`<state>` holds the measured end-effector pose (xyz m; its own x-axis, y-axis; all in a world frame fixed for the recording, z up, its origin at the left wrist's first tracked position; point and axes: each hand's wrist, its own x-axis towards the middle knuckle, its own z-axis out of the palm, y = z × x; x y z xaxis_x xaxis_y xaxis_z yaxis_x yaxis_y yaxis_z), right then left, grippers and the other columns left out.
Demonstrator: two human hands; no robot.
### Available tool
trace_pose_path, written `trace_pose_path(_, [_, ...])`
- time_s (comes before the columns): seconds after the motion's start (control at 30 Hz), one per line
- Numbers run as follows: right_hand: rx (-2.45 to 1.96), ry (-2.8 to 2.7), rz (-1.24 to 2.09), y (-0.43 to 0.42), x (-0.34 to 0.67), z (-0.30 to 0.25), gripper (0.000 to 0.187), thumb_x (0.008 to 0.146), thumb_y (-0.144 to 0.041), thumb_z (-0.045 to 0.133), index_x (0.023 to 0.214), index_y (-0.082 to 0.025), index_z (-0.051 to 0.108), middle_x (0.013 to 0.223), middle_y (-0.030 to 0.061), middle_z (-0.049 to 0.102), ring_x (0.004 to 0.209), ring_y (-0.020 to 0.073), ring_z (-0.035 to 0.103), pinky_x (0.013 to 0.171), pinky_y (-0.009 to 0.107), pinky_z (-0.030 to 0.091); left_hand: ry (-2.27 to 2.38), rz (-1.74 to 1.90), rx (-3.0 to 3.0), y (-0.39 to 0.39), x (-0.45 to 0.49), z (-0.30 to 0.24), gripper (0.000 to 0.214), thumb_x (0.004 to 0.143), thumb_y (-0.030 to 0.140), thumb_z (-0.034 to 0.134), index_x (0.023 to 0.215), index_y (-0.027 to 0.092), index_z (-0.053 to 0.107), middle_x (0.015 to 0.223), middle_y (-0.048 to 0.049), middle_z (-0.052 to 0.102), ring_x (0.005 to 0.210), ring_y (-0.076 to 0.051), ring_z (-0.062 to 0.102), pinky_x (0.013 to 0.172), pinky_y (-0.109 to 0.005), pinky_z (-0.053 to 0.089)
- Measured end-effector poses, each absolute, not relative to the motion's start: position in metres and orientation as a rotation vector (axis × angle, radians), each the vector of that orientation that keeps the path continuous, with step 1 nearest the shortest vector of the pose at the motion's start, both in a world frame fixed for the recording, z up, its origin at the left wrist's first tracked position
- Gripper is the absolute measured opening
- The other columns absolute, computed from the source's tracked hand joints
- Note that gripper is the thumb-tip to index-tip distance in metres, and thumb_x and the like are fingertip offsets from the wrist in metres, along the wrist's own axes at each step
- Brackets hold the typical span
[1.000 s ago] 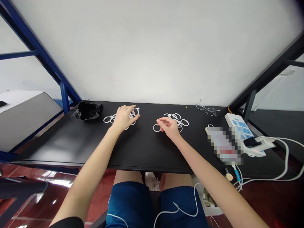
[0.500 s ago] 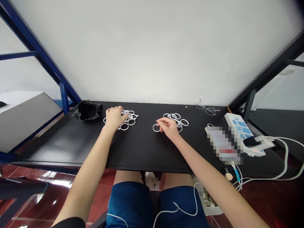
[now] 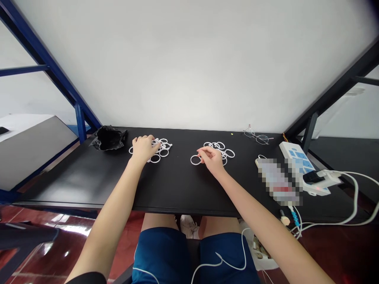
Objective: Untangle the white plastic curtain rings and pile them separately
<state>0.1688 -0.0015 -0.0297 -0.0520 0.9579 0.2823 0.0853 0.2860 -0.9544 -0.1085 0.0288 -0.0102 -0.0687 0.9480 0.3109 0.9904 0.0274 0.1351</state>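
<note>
My left hand (image 3: pixel 144 148) rests palm down on the left edge of a loose pile of white rings (image 3: pixel 164 152). Its thumb is spread away from the fingers, and part of the pile is hidden under it. On the right lies a second heap of white rings (image 3: pixel 230 153), several with small knobs. Over the near left part of that heap, my right hand (image 3: pixel 211 159) has thumb and fingertips closed together. A single white ring (image 3: pixel 196 163) lies right at those fingertips; whether they grip it or something else is hidden.
The black desk (image 3: pixel 174 185) carries a crumpled black plastic bag (image 3: pixel 110 138) at the back left. Eyeglasses (image 3: pixel 262 139) lie at the back right. A blurred-out phone (image 3: pixel 278 181), a white power strip (image 3: pixel 296 154) and cables (image 3: pixel 355 197) take up the right side.
My right fingertips have shifted slightly right, so more of the single white ring beside them shows. The left hand stays over its pile with hardly any movement.
</note>
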Motion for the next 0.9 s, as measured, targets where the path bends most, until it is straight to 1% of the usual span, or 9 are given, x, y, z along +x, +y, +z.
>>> trace_pose_path(0.17, [-1.029,-1.418,0.965,0.000,0.169,-0.032,0.018,0.078,-0.033,0.063,0.073,-0.016,0.067,0.063,0.0017,0.065,0.045,0.0101,0.054,0.045,0.023,0.046,-2.161,-0.442,-2.007,0.028,-0.106,-0.011,0.037,0.083,0.044,0.053,0.102,0.016,0.066,0.101,-0.0153,0.068,0.102,-0.034,0.059,0.098,-0.048,0.034])
trace_pose_path(0.27, [-1.031,-1.419,0.962,0.000,0.168,-0.033,0.017,0.078,-0.032,0.062,0.073,-0.016,0.067,0.063,0.0017,0.065,0.045,0.0101,0.054,0.045,0.023,0.046,-2.049,-0.598,-2.024,0.028,-0.099,-0.013,0.033,0.085,0.040,0.053,0.103,0.016,0.065,0.106,-0.0144,0.066,0.104,-0.033,0.057,0.101,-0.049,0.032])
trace_pose_path(0.37, [-1.047,-1.413,0.960,0.000,0.168,-0.032,0.017,0.078,-0.032,0.062,0.073,-0.017,0.067,0.063,0.0016,0.065,0.045,0.0101,0.054,0.045,0.023,0.046,-1.793,-0.827,-2.256,0.025,-0.080,-0.015,0.027,0.089,0.035,0.051,0.103,0.016,0.064,0.104,-0.0110,0.066,0.102,-0.028,0.058,0.102,-0.046,0.035])
trace_pose_path(0.43, [-1.058,-1.402,0.954,0.000,0.168,-0.031,0.016,0.077,-0.032,0.062,0.072,-0.017,0.067,0.063,0.0014,0.064,0.045,0.0100,0.054,0.045,0.023,0.046,-1.549,-0.897,-2.521,0.019,-0.062,-0.017,0.026,0.091,0.034,0.050,0.104,0.016,0.063,0.101,-0.0095,0.066,0.098,-0.025,0.058,0.098,-0.042,0.040])
trace_pose_path(0.53, [-1.061,-1.374,0.943,0.000,0.169,-0.031,0.016,0.077,-0.032,0.063,0.072,-0.017,0.066,0.063,0.0011,0.064,0.044,0.0098,0.053,0.044,0.023,0.045,-1.182,-0.879,-2.894,0.007,-0.035,-0.022,0.032,0.092,0.037,0.051,0.114,0.016,0.060,0.111,-0.0109,0.063,0.104,-0.023,0.057,0.093,-0.036,0.046])
trace_pose_path(0.63, [-1.051,-1.355,0.932,0.001,0.170,-0.031,0.016,0.077,-0.032,0.062,0.073,-0.017,0.066,0.064,0.0011,0.064,0.044,0.0098,0.053,0.043,0.023,0.044,-1.030,-0.847,-3.052,-0.001,-0.017,-0.029,0.033,0.091,0.039,0.055,0.115,0.018,0.059,0.123,-0.0126,0.058,0.113,-0.024,0.055,0.097,-0.037,0.046])
trace_pose_path(0.73, [-1.049,-1.355,0.914,0.002,0.171,-0.031,0.017,0.078,-0.032,0.061,0.074,-0.016,0.066,0.065,0.0016,0.064,0.044,0.0100,0.053,0.044,0.023,0.044,-1.029,-0.820,-3.121,-0.001,-0.014,-0.035,0.025,0.092,0.036,0.053,0.106,0.018,0.062,0.130,-0.0133,0.055,0.117,-0.025,0.054,0.099,-0.038,0.045])
trace_pose_path(0.83, [-1.068,-1.378,0.900,0.003,0.171,-0.031,0.017,0.078,-0.032,0.060,0.074,-0.017,0.065,0.066,0.0019,0.064,0.045,0.0105,0.054,0.044,0.023,0.044,-1.114,-0.888,-3.140,0.004,-0.018,-0.039,0.019,0.093,0.033,0.051,0.091,0.018,0.062,0.125,-0.0132,0.058,0.117,-0.024,0.056,0.099,-0.037,0.045])
trace_pose_path(0.9, [-1.101,-1.419,0.886,0.003,0.172,-0.031,0.016,0.079,-0.032,0.060,0.074,-0.017,0.065,0.066,0.0022,0.065,0.045,0.0111,0.055,0.045,0.024,0.044,-1.166,-0.948,-3.147,0.007,-0.021,-0.040,0.018,0.093,0.031,0.051,0.086,0.017,0.059,0.124,-0.0136,0.059,0.118,-0.024,0.055,0.100,-0.038,0.045])
